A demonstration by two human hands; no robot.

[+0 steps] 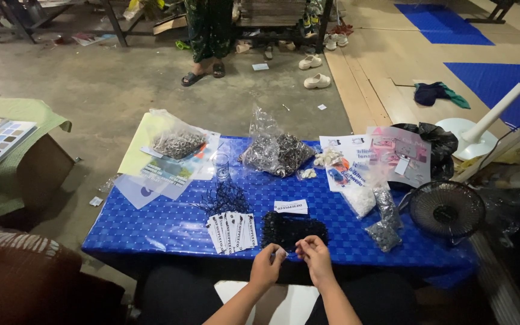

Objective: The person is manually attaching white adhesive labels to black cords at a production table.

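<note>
Nearest, the left hand [266,265] and right hand [316,257] meet at the front edge of the low table under a blue checkered plastic cloth [151,232], fingertips pinched shut on something too small to make out. Just beyond lies one black bristly pile of small ties [293,230], its long axis left to right. Left of it fans one row of white printed cards [231,230]; a single white card [290,206] sits behind. Farther back stand two clear bags of metal pieces [179,143].

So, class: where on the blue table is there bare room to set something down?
Bare cloth lies at the near-left corner of the blue table, left of the white cards, and between the black pile and small bags. The far edge is crowded with bags.
</note>
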